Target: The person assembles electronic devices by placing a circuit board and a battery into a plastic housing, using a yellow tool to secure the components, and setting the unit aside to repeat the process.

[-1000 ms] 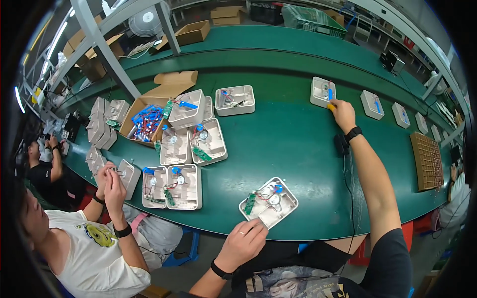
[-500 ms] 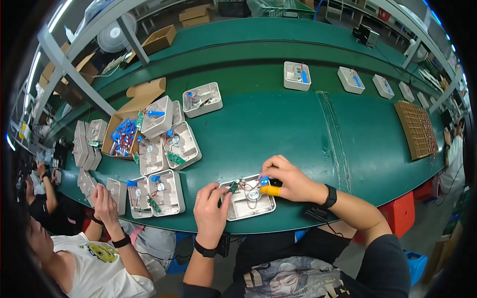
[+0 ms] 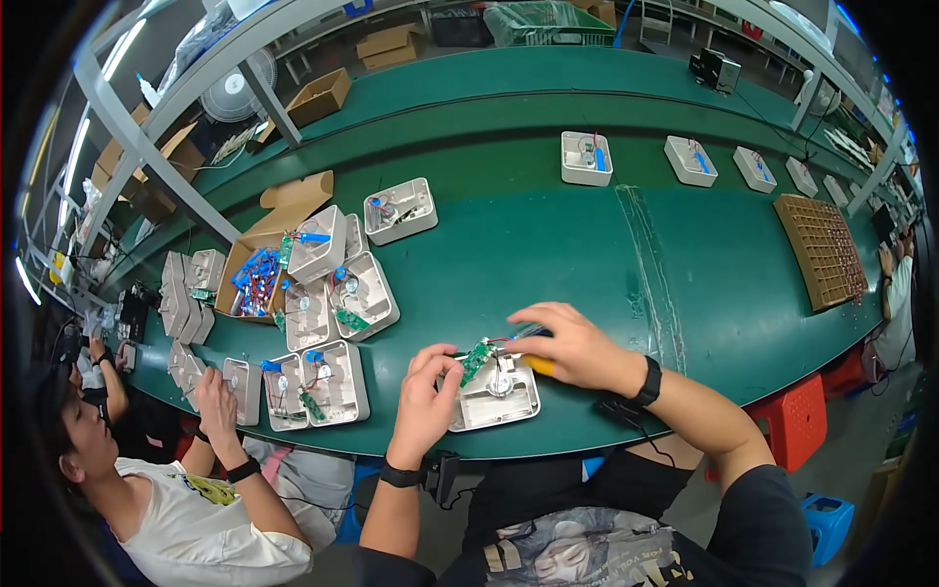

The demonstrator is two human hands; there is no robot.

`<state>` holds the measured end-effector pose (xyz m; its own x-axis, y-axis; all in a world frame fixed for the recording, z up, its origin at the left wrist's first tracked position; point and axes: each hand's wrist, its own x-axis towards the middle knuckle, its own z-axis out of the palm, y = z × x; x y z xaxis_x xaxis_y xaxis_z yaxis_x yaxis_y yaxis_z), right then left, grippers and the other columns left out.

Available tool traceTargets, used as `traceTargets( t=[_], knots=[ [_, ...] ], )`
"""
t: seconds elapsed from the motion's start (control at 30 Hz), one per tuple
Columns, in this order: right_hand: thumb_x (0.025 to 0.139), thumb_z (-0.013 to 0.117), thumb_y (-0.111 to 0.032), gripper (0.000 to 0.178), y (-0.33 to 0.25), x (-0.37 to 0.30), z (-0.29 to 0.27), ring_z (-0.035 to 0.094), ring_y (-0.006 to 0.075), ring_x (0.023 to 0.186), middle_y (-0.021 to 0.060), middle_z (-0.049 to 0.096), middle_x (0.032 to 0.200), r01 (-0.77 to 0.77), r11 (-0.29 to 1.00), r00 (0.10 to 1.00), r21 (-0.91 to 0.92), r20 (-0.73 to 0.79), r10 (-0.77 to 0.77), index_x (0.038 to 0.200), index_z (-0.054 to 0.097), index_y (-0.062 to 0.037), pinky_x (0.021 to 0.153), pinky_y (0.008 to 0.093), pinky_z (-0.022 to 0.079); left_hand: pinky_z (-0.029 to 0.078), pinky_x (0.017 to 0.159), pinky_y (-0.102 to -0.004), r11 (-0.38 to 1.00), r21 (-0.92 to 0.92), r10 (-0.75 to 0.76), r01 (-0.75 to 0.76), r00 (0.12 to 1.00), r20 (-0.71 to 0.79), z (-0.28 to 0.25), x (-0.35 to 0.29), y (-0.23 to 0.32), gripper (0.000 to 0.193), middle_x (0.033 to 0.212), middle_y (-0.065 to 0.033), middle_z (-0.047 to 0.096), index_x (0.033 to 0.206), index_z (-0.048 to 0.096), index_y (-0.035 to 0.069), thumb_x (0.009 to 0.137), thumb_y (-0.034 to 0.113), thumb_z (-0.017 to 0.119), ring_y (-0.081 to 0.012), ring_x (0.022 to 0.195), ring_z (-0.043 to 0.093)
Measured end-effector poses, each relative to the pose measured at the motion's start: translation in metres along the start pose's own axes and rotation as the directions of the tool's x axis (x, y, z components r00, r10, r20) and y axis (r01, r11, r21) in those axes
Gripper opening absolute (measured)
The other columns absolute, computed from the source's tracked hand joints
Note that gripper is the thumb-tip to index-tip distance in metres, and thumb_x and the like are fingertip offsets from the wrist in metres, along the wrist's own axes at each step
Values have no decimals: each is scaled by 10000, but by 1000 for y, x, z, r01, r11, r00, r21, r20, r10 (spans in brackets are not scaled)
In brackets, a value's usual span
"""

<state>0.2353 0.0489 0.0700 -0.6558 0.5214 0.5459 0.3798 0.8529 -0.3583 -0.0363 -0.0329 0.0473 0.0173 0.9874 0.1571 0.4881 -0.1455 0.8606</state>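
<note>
In front of me an open white plastic housing (image 3: 499, 409) lies on the bench, with a round silver speaker-like part (image 3: 500, 384) and thin wires inside. My left hand (image 3: 426, 399) pinches a green circuit board (image 3: 476, 362) by its edge, tilted above the housing's far left corner. Over the far right corner is my right hand (image 3: 585, 354), a yellow finger cover on one finger. Its fingers close around a blue battery (image 3: 533, 333), mostly hidden by the hand. A red wire runs from the board toward it.
Several similar housings (image 3: 339, 382) with boards and blue parts stand at left, beside a cardboard box (image 3: 238, 264) of blue batteries. More housings (image 3: 586, 158) line the far side. A brown divided tray (image 3: 817, 252) lies at right. A co-worker's hand (image 3: 217, 399) is at left.
My left hand has raised and turned the circuit board, which now shows its green face. My right hand has lifted the blue battery slightly up and away from the housing.
</note>
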Motion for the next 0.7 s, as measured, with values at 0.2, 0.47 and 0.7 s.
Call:
traceTargets(
  t=[0.2, 0.47, 0.7],
  knots=[
    [900, 751, -114, 237, 9, 16, 29, 709, 327, 1162, 138, 719, 1287, 135, 985, 974, 111, 169, -152, 1132, 762, -65, 1038, 425, 549, 521, 960, -354, 999, -15, 52, -51, 996, 71, -17, 5, -4, 118, 1288, -161, 699, 1026, 681, -21, 1041, 95, 660, -264, 1065, 680],
    [897, 726, -101, 198, 0, 33, 60, 720, 288, 1172, 130, 735, 1272, 251, 968, 960, 30, 118, -252, 1083, 747, -37, 988, 410, 595, 515, 990, -361, 994, -91, -67, 64, 998, -23, -20, -11, -29, 127, 1321, -177, 680, 1045, 664, -29, 1057, 97, 649, -288, 1117, 682],
    [849, 810, -57, 267, -1, 29, 73, 735, 307, 1150, 135, 732, 1303, 51, 997, 983, 65, 173, -62, 1105, 735, -43, 969, 412, 612, 541, 989, -435, 883, 452, 218, -127, 964, -155, -33, -41, -26, 199, 1280, -168, 663, 1062, 721, 40, 944, 182, 797, -356, 1176, 648]
  ],
)
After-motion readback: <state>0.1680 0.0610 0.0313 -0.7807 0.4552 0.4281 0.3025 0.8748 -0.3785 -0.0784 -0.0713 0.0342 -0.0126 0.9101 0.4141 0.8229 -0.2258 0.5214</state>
